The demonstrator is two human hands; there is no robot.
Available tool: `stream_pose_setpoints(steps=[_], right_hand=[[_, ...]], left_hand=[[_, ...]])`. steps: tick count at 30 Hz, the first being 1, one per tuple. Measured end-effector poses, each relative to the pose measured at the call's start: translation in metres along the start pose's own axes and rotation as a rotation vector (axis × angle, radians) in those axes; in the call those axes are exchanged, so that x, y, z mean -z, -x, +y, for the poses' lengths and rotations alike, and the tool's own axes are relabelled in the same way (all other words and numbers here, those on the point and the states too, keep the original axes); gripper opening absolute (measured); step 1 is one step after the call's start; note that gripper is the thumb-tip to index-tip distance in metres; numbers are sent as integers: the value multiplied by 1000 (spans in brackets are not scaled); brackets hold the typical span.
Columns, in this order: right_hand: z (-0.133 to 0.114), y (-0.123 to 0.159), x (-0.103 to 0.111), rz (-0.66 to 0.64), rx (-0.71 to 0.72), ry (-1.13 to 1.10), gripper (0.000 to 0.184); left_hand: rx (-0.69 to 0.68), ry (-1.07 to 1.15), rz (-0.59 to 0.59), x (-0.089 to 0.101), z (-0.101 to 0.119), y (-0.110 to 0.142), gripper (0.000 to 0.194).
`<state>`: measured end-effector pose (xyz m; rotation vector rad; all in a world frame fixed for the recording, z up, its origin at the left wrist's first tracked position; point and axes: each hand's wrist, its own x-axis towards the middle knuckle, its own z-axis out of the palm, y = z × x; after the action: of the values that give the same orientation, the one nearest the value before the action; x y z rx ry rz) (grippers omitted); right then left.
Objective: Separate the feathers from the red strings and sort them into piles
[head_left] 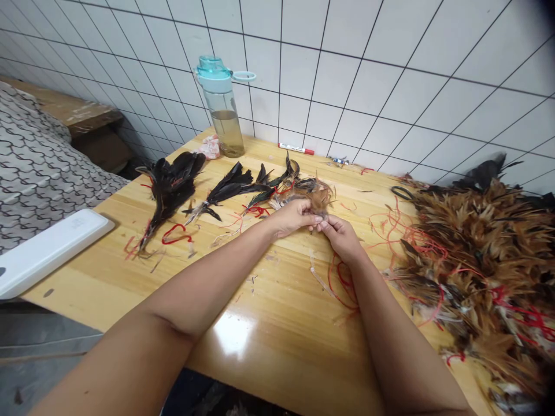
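My left hand (291, 217) and my right hand (340, 236) meet at the middle of the wooden table (269, 323). Both are closed, pinching the base of a small bundle of brown feathers (318, 199) that fans away from me. Red string (342, 277) trails on the table under my right wrist. Beyond the hands lie sorted bunches of black feathers (229, 188), and a larger black bunch (171, 185) lies further left, each tied with red string.
A big heap of brown feathers with red strings (481, 271) fills the table's right side. A water bottle with a teal lid (223, 110) and a red marker (296, 149) stand by the tiled wall. A white flat case (47, 248) lies at the left edge.
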<state>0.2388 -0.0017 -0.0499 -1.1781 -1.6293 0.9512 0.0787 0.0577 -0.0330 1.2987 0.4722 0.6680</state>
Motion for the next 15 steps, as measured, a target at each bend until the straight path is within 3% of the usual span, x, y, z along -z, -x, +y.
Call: stream_pose_setpoints(steps=[9, 15], right_hand=[[-3, 1, -2, 99, -68, 0, 30], [4, 0, 1, 62, -48, 81, 28]], left_hand=[[25, -61, 228, -3, 4, -2, 30], [28, -155, 177, -2, 5, 0, 24]])
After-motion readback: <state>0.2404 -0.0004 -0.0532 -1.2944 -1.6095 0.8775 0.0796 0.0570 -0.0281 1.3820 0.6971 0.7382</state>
